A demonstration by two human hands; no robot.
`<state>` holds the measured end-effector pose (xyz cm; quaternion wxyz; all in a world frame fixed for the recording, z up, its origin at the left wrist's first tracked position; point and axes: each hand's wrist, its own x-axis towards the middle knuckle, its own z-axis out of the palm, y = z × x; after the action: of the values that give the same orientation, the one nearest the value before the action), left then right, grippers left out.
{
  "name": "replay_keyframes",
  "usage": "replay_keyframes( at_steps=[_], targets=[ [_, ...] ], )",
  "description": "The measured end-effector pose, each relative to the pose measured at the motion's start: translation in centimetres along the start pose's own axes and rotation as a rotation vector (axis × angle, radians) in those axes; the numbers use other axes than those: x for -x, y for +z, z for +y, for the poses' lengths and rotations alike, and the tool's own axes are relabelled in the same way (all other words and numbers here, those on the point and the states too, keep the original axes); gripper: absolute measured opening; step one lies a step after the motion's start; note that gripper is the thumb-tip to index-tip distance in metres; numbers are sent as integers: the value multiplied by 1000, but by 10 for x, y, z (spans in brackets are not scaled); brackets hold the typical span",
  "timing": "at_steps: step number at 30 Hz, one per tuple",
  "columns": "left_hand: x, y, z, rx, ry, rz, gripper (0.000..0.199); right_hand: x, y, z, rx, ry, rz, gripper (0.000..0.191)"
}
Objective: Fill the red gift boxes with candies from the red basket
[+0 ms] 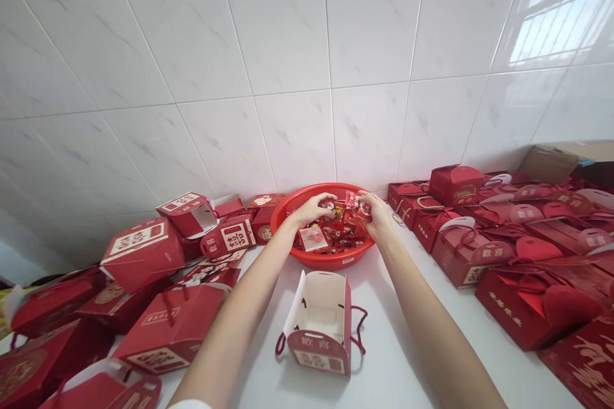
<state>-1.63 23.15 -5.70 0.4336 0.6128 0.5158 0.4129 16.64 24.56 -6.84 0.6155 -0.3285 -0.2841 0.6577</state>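
Note:
A round red plastic basket [326,261] stands against the wall, holding many small red wrapped packets [343,230]. My left hand [314,209] reaches over the basket's left half, its fingers curled around something too small to make out. At the right side of the basket, my right hand [375,212] has its fingers closed on a red packet [365,208]. A pink and white packet [313,238] lies near the front of the basket. Nearer to me is an open red gift box [320,326], upright, with its inside bare and dark red cord handles at its sides.
Red gift boxes [144,249] are piled at the left, some open. Rows of closed red boxes [470,252] fill the right side. A cardboard box [551,162] sits at the back right. Behind everything is a tiled wall [292,128]; the table [378,345] is white.

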Motion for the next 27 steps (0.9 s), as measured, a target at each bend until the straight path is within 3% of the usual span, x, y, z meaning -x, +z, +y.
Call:
replay_keyframes(
  at_steps=[3, 10, 18, 23, 25, 27],
  targets=[
    [5, -1, 0, 0, -15, 4, 53, 0, 0, 1, 13, 0, -19, 24],
    [10, 0, 1, 4, 14, 115, 33, 1, 0, 1, 38, -5, -69, 24],
    [20, 9, 11, 104, 133, 357, 33, 15, 6, -4, 111, 32, -247, 24],
    [47, 14, 28, 145, 218, 489, 33, 38, 21, -13, 186, -2, -376, 36],
    [66, 13, 39, 136, 245, 508, 33, 52, 25, -24, 302, -103, -456, 37],
    [89, 8, 52, 110, 250, 450, 34, 67, 25, -40, 475, -238, -546, 32]
  ],
)
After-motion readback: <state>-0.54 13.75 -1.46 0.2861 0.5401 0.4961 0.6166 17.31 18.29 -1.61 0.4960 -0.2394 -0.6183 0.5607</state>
